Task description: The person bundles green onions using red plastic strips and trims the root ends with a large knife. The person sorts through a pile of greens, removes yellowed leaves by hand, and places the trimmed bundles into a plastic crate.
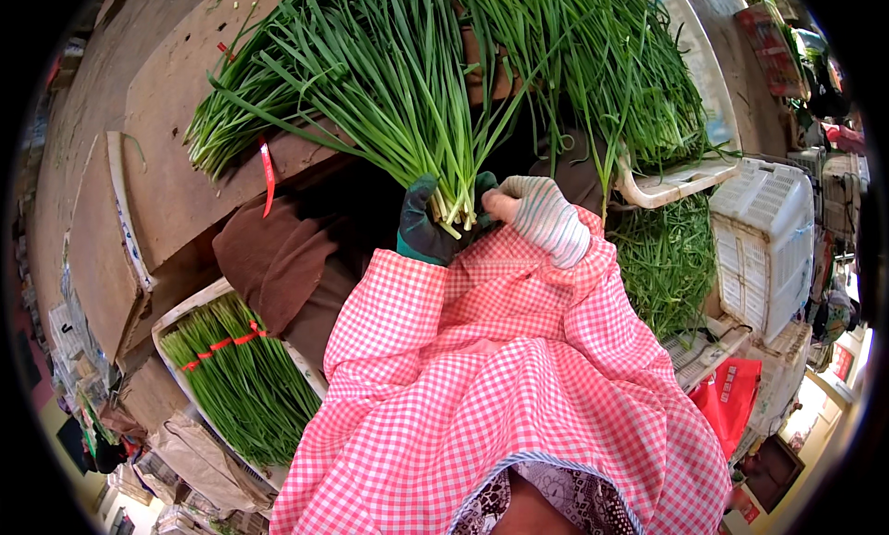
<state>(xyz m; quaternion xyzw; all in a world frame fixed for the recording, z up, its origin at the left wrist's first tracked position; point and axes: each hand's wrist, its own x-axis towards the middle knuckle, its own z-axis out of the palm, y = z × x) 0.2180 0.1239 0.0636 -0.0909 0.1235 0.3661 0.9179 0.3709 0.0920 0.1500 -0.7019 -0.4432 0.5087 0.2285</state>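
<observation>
Just beyond the pink checked smock (491, 350), a fanned bunch of garlic chives (407, 100) points its tips away from the person. It is probably light, the leaves soft and easily bruised, the stems firmer, so the pale stem ends (448, 207) seem the best hold. The dark-gloved left hand (426, 226) wraps around them; the striped-gloved right hand (548, 218) angles in beside, fingers curled, whether pinching anything unclear.

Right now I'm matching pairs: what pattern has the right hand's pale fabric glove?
The glove is striped, clearest in head view.
</observation>
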